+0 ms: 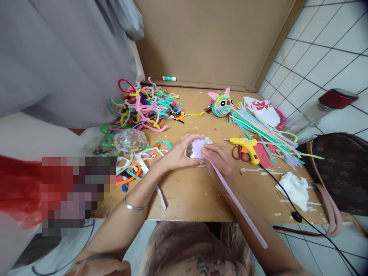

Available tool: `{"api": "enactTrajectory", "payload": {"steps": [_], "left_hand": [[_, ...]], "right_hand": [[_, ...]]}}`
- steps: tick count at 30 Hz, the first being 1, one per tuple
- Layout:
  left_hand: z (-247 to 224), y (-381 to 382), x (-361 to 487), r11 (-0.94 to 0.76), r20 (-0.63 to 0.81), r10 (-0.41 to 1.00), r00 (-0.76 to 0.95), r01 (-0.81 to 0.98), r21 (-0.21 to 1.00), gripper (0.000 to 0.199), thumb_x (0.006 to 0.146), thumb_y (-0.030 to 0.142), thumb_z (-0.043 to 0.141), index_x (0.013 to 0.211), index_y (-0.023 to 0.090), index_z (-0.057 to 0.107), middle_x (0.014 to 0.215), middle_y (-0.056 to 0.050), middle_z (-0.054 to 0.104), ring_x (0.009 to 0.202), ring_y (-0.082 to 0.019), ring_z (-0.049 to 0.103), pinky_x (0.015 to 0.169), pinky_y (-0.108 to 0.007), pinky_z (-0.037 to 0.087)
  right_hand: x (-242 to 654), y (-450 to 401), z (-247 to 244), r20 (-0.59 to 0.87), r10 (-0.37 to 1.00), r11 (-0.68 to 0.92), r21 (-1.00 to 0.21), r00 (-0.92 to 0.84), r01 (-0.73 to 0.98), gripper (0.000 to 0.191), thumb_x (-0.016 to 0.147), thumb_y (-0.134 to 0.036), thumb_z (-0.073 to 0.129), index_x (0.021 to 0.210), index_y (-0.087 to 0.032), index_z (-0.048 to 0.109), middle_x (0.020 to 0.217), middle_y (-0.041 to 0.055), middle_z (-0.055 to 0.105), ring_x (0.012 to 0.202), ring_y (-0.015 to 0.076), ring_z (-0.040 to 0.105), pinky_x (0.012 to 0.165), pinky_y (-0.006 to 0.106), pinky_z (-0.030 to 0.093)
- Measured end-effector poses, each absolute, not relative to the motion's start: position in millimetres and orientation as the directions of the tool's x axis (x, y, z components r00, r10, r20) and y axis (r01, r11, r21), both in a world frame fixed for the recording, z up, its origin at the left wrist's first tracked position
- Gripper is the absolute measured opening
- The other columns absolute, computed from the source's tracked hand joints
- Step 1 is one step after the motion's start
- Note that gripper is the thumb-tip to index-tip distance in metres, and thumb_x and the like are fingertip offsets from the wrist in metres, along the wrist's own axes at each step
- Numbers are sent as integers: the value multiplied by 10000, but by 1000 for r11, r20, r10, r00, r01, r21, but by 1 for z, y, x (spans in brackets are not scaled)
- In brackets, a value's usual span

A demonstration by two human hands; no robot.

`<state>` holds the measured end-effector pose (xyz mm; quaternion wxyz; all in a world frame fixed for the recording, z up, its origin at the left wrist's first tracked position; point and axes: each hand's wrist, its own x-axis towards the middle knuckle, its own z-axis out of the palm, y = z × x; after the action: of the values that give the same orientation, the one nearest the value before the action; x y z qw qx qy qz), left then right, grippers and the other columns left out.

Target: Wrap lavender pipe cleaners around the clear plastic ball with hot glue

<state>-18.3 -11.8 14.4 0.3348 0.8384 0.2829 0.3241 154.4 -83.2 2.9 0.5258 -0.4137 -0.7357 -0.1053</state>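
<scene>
Over the middle of the table, my left hand is closed around a small round, partly clear ball. Lilac rows cover part of the ball, with white fluffy bits at its edge. My right hand pinches a long lilac pipe cleaner against the ball's right side. Its free end hangs down over my right forearm. My fingers hide much of the ball. Right of my hands lies a yellow glue gun, with red-handled scissors partly under it.
A heap of coloured pipe cleaners lies at the back left, near a clear plastic ball. A decorated animal-faced ball and straight pipe cleaners lie at the back right. The glue gun's black cord crosses the right edge beside a brown bag.
</scene>
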Motion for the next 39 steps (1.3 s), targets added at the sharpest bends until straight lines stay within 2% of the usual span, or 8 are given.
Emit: {"api": "enactTrajectory", "payload": {"steps": [7, 14, 26, 32, 35, 39], "left_hand": [[13, -11, -18, -627, 349, 682, 643, 267, 732, 695, 700, 450, 769, 1288, 214, 484, 1344, -132, 523, 1268, -285, 513, 1080, -431, 411], [13, -11, -19, -642, 365, 670, 646, 258, 722, 676, 714, 452, 762, 1288, 222, 489, 1345, -130, 522, 1271, -292, 512, 1084, -443, 408], [13, -10, -19, -680, 388, 646, 657, 264, 684, 692, 714, 517, 763, 1282, 227, 495, 1337, -133, 526, 1274, -295, 510, 1086, -455, 415], [13, -11, -17, -711, 420, 631, 652, 270, 649, 800, 636, 562, 809, 1281, 222, 482, 1356, -164, 497, 1309, -329, 476, 1105, -501, 390], [11, -12, -15, -704, 411, 645, 644, 292, 647, 847, 596, 540, 838, 1289, 230, 461, 1378, -170, 471, 1332, -340, 455, 1111, -517, 380], [10, -15, -13, -708, 428, 650, 628, 296, 641, 755, 619, 404, 823, 1260, 231, 464, 1364, -150, 481, 1330, -322, 463, 1114, -508, 389]], "right_hand": [[154, -81, 2, 887, 444, 648, -222, -125, 728, 190, 852, -75, 589, 974, -184, 685, 978, 115, 720, 936, 192, 666, 829, 351, 576], [154, -83, 3, 856, 505, 618, -273, -107, 738, 199, 885, -113, 556, 982, -219, 693, 1003, 93, 720, 956, 192, 669, 839, 366, 576], [155, -81, 1, 869, 484, 626, -264, -101, 734, 185, 890, -137, 559, 975, -228, 696, 986, 88, 721, 945, 191, 672, 824, 359, 579], [155, -81, 2, 888, 446, 656, -236, -116, 717, 204, 866, -97, 578, 990, -209, 695, 990, 97, 719, 941, 191, 672, 833, 352, 572], [155, -82, 1, 872, 476, 652, -264, -113, 711, 215, 875, -105, 564, 1001, -215, 699, 1009, 96, 719, 961, 190, 668, 854, 358, 567], [154, -84, 4, 859, 502, 641, -289, -103, 711, 214, 884, -128, 560, 1006, -228, 705, 1015, 88, 719, 966, 193, 671, 855, 366, 571]]}}
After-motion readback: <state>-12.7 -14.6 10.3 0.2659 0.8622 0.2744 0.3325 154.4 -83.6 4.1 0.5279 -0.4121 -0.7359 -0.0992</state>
